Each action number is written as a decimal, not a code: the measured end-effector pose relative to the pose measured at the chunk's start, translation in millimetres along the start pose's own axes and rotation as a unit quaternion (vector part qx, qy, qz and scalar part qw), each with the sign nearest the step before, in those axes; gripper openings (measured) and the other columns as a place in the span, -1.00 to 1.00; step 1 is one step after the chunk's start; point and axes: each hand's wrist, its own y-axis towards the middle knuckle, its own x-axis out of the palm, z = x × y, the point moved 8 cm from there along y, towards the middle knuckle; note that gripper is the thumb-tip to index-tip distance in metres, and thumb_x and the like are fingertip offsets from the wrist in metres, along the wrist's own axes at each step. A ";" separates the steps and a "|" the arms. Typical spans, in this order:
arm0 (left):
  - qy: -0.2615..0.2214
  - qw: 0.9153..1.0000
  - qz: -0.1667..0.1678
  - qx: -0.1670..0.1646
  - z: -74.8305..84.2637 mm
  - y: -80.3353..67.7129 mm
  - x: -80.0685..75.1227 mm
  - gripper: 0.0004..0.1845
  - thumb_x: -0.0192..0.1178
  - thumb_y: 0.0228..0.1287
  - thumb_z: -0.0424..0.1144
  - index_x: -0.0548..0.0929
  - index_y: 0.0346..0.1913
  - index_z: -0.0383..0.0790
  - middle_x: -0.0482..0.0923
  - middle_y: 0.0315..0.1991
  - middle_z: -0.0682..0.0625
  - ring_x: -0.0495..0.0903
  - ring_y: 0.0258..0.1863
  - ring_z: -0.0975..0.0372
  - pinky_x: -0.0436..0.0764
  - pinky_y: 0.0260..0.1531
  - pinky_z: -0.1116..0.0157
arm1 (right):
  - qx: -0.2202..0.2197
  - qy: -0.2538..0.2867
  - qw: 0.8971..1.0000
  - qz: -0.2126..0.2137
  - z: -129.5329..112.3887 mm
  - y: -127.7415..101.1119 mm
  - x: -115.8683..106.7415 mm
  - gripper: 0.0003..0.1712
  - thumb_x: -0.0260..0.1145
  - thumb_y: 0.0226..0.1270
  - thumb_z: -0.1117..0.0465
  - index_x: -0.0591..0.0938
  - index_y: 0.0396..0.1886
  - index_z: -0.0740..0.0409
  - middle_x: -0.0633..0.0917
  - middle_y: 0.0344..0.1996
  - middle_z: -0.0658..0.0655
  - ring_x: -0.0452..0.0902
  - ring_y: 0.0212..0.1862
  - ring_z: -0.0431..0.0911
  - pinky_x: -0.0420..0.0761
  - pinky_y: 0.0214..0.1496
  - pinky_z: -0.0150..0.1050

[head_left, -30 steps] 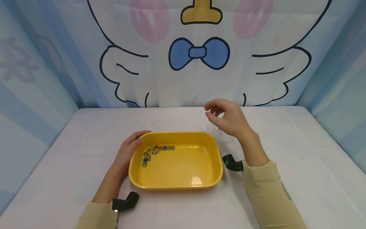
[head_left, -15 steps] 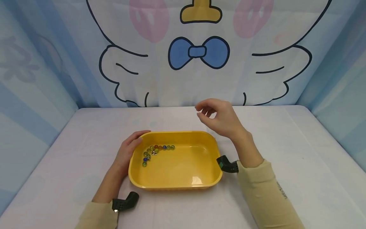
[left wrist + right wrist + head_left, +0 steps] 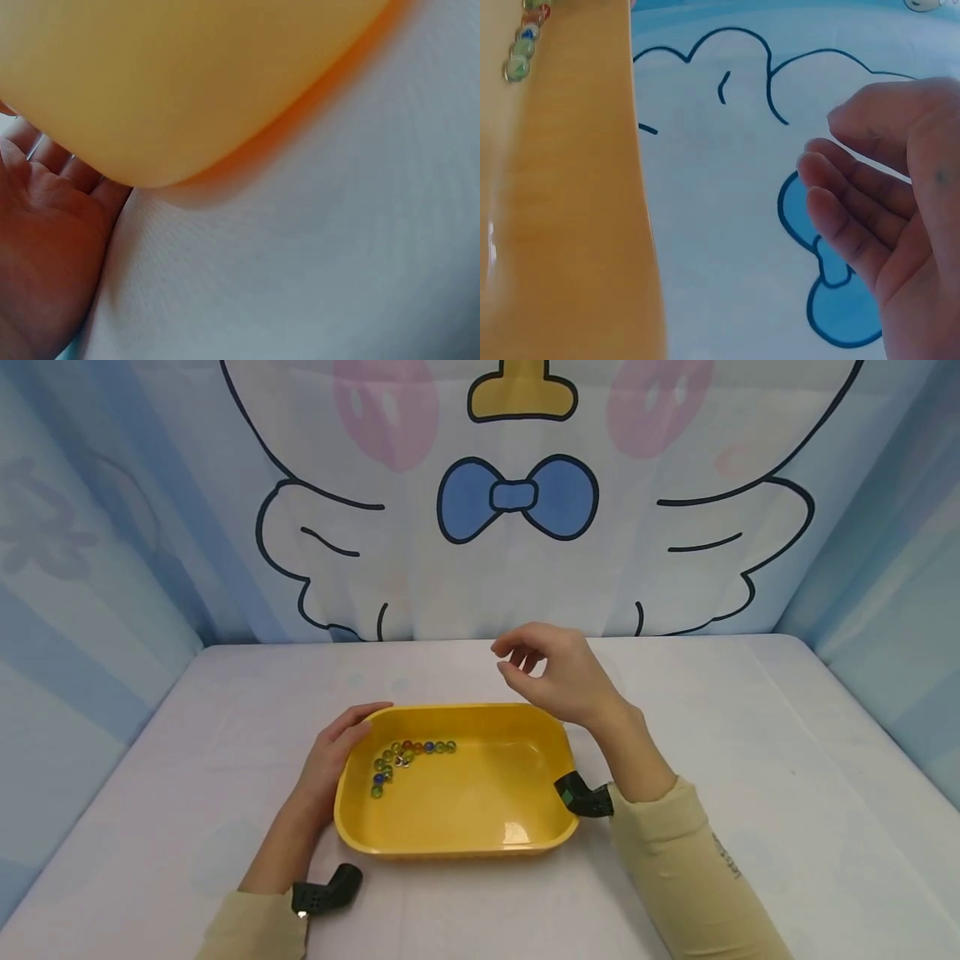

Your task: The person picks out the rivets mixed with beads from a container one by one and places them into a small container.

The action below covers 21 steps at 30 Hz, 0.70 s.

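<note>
A yellow rectangular tray (image 3: 480, 802) lies on the table with several glass marbles (image 3: 418, 748) gathered in its far left part, mostly green, with some blue and orange. My left hand (image 3: 330, 760) rests against the tray's left end, thumb at the rim and fingers along the far left corner. From the left wrist, the palm (image 3: 52, 217) shows flat beside the tray's outer wall (image 3: 165, 97). My right hand (image 3: 558, 672) hovers beyond the tray's far right corner. In the right wrist view its fingers (image 3: 855, 232) are loosely bent, with nothing between them and the thumb.
A white cloth covers the table (image 3: 787, 777). Behind it hangs a printed backdrop with a blue bow tie (image 3: 517, 497), and blue cloth walls (image 3: 75, 610) stand at both sides. Each wrist carries a black camera (image 3: 327, 891).
My right hand has moved left, still with nothing in it. A small clear thing that showed beside the right wrist is now hidden behind the arm. The left hand and marbles stay put.
</note>
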 end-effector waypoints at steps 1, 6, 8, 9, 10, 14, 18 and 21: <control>-0.002 1.000 0.000 0.001 0.2 0.0 -0.3 -0.56 -0.15 0.62 -0.15 0.41 0.41 -0.19 0.40 0.37 -0.05 0.38 0.28 0.16 0.33 0.34 0.34 | -0.001 0.002 1.000 -0.003 -0.8 1.1 1.5 -0.83 0.38 0.26 0.44 0.71 -0.14 0.30 0.73 -0.22 0.18 0.58 -0.27 -0.09 0.66 -0.17 -0.19; -0.006 1.000 -0.001 0.005 0.5 0.6 -1.0 -0.56 -0.14 0.61 -0.15 0.41 0.41 -0.20 0.40 0.37 -0.05 0.38 0.29 0.16 0.34 0.34 0.34 | 0.001 0.007 1.000 -0.027 -1.8 4.7 11.1 -0.81 0.38 0.27 0.44 0.70 -0.13 0.30 0.72 -0.21 0.18 0.58 -0.26 -0.08 0.66 -0.16 -0.20; -0.006 1.000 -0.002 0.007 0.0 0.4 -0.6 -0.56 -0.14 0.61 -0.14 0.41 0.41 -0.20 0.40 0.37 -0.05 0.38 0.29 0.16 0.34 0.33 0.33 | 0.003 0.004 0.999 -0.039 -1.9 6.0 15.8 -0.81 0.37 0.27 0.43 0.70 -0.12 0.29 0.72 -0.20 0.19 0.58 -0.25 -0.07 0.65 -0.16 -0.20; -0.006 1.000 -0.002 0.007 -0.4 0.4 -0.8 -0.56 -0.14 0.61 -0.14 0.41 0.41 -0.20 0.41 0.37 -0.05 0.38 0.29 0.16 0.34 0.33 0.33 | 0.001 0.002 0.999 -0.045 -2.8 6.9 18.0 -0.81 0.38 0.27 0.42 0.70 -0.12 0.29 0.73 -0.21 0.18 0.58 -0.25 -0.07 0.65 -0.16 -0.21; -0.004 1.000 0.000 0.007 -0.7 0.4 -1.1 -0.56 -0.13 0.61 -0.14 0.41 0.40 -0.20 0.41 0.36 -0.06 0.38 0.29 0.15 0.34 0.33 0.33 | -0.001 0.001 0.999 -0.051 -3.7 8.0 20.4 -0.81 0.38 0.27 0.41 0.70 -0.12 0.30 0.73 -0.21 0.18 0.58 -0.25 -0.07 0.65 -0.16 -0.21; 0.002 1.000 0.002 0.006 -1.3 0.4 -2.2 -0.56 -0.13 0.61 -0.13 0.42 0.40 -0.19 0.41 0.36 -0.05 0.39 0.29 0.14 0.35 0.33 0.33 | -0.013 -0.004 0.997 -0.073 -6.5 11.4 30.6 -0.82 0.39 0.27 0.39 0.70 -0.13 0.30 0.73 -0.21 0.18 0.58 -0.25 -0.08 0.66 -0.18 -0.24; 0.006 1.000 0.000 0.005 -1.3 0.9 -2.3 -0.55 -0.12 0.60 -0.12 0.43 0.40 -0.18 0.41 0.36 -0.05 0.39 0.30 0.13 0.35 0.33 0.32 | -0.012 -0.004 0.996 -0.092 -7.9 12.3 39.9 -0.81 0.38 0.29 0.38 0.70 -0.11 0.29 0.72 -0.21 0.15 0.57 -0.25 -0.09 0.66 -0.18 -0.24; 0.006 1.000 0.000 0.007 -0.7 1.1 -2.0 -0.55 -0.12 0.60 -0.12 0.43 0.40 -0.18 0.42 0.36 -0.06 0.39 0.30 0.13 0.35 0.33 0.31 | -0.009 -0.004 0.994 -0.111 -9.6 12.8 48.4 -0.80 0.37 0.30 0.37 0.70 -0.09 0.29 0.72 -0.19 0.14 0.58 -0.24 -0.08 0.67 -0.16 -0.21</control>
